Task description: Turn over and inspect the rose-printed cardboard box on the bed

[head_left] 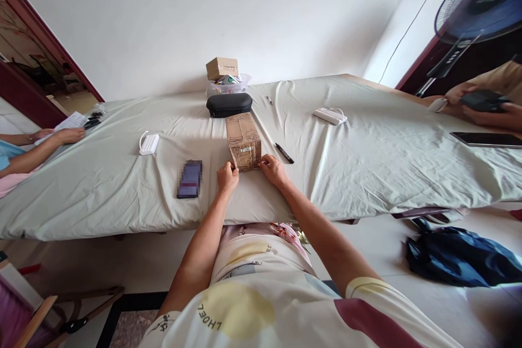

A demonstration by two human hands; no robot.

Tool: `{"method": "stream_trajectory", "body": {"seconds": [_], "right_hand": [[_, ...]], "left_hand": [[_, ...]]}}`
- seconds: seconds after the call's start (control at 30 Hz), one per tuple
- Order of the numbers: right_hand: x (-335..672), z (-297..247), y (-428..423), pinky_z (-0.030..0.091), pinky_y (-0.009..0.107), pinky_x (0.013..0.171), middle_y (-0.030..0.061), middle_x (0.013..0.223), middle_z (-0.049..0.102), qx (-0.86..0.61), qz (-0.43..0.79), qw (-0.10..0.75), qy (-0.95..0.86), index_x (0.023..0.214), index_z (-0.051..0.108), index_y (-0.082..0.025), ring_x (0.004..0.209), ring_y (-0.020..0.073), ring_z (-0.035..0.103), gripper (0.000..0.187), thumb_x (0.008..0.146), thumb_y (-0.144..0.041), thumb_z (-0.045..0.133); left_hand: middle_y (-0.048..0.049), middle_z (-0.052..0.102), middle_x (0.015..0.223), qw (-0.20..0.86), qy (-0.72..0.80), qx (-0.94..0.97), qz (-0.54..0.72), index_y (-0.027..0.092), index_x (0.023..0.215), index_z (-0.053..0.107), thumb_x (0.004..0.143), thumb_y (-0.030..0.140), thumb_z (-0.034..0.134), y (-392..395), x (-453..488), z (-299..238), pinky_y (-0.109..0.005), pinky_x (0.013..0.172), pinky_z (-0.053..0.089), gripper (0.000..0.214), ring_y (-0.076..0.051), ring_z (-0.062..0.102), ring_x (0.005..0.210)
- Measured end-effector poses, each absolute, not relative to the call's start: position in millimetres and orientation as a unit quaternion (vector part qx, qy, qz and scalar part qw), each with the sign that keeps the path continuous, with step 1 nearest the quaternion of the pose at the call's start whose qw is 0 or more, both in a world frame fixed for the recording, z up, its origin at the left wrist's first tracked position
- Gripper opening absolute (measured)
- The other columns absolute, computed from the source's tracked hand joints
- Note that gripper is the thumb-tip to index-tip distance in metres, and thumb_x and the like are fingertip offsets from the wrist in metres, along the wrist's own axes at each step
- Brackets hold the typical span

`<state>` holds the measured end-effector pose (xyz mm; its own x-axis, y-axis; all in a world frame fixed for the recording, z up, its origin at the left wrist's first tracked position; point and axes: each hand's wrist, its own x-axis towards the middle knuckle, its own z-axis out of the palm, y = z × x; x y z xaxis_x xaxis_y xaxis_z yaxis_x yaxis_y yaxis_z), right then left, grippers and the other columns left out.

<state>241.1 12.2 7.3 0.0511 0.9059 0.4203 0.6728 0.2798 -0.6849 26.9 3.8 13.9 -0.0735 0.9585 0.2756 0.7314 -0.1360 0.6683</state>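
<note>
A brown cardboard box (243, 138) with dark printed line drawings and white lettering stands on the cloth in front of me. My left hand (228, 176) pinches its near left lower corner, fingers curled. At the opposite near corner my right hand (272, 169) has its thumb and fingers closed on the cardboard edge. Just right of the box lies a black marker (284, 153). A phone (190, 179) with a lit, blurred screen rests left of my left hand. Behind the box is a black hard case (229, 104).
A clear plastic tub (229, 87) with a small carton (222, 68) on top stands by the wall. White strapped devices (149, 143) lie left and right on the tablecloth (359, 168). People's hands show at both sides; a fan (481, 2) stands at right.
</note>
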Motion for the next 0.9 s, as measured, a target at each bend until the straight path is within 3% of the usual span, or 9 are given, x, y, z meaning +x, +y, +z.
{"method": "stream_trajectory", "body": {"seconds": [0.17,0.4,0.47,0.57,0.73,0.8,0.9], "right_hand": [[239.1,9.4,10.4,0.052,0.033,0.077,0.0014,0.089,0.079,-0.598,0.158,0.443,-0.649,0.098,0.066,-0.027,0.079,0.0213,0.069,0.013,0.090,-0.034,0.060],[237.5,14.0,9.2,0.052,0.034,0.075,0.0051,0.086,0.078,-0.576,0.140,0.497,-0.633,0.097,0.066,-0.024,0.076,0.0224,0.068,0.018,0.089,-0.037,0.056],[237.0,14.3,8.9,0.052,0.034,0.075,0.0057,0.086,0.077,-0.565,0.126,0.513,-0.634,0.097,0.066,-0.023,0.076,0.0221,0.068,0.021,0.090,-0.039,0.055],[237.4,15.1,8.9,0.054,0.035,0.077,0.0068,0.091,0.076,-0.560,0.094,0.538,-0.623,0.099,0.066,-0.023,0.078,0.0218,0.067,0.024,0.093,-0.040,0.050],[239.9,18.5,7.1,0.056,0.034,0.079,0.0080,0.098,0.073,-0.566,0.051,0.569,-0.595,0.103,0.065,-0.024,0.085,0.0215,0.066,0.029,0.099,-0.043,0.043],[239.8,19.6,5.7,0.056,0.034,0.079,0.0080,0.099,0.073,-0.564,0.050,0.579,-0.587,0.104,0.064,-0.024,0.085,0.0209,0.065,0.030,0.100,-0.045,0.043],[238.4,19.3,5.6,0.055,0.033,0.075,0.0068,0.096,0.073,-0.552,0.078,0.587,-0.587,0.112,0.063,-0.024,0.080,0.0197,0.065,0.031,0.098,-0.048,0.050]], "left_hand": [[-0.0066,0.078,0.095,0.146,0.642,0.666,0.352,0.024,0.083,0.061,0.092,0.021,0.063,5.2,27.5,11.5,-0.032,0.092,0.049,0.009,-0.023,0.073,0.098],[-0.0099,0.080,0.099,0.143,0.627,0.677,0.358,0.022,0.086,0.066,0.093,0.028,0.064,2.5,29.6,13.1,-0.034,0.094,0.051,0.009,-0.026,0.075,0.100],[-0.0111,0.080,0.102,0.152,0.626,0.669,0.371,0.021,0.093,0.067,0.095,0.030,0.062,0.9,29.3,14.7,-0.035,0.095,0.053,0.011,-0.027,0.075,0.103],[-0.0117,0.078,0.115,0.165,0.614,0.645,0.425,0.021,0.117,0.064,0.098,0.034,0.060,-2.1,28.1,17.2,-0.035,0.098,0.054,0.023,-0.026,0.074,0.111],[-0.0192,0.061,0.148,0.143,0.580,0.621,0.507,0.016,0.157,0.033,0.095,0.031,0.064,-6.4,27.1,20.3,-0.034,0.109,0.052,0.071,-0.024,0.066,0.129],[-0.0204,0.053,0.157,0.118,0.588,0.615,0.512,0.016,0.158,0.032,0.094,0.027,0.065,-6.4,26.6,21.0,-0.035,0.113,0.050,0.073,-0.026,0.060,0.137],[-0.0173,0.060,0.150,0.111,0.600,0.624,0.489,0.018,0.147,0.048,0.093,0.021,0.061,-4.8,25.1,21.8,-0.036,0.116,0.047,0.056,-0.026,0.059,0.138]]}}
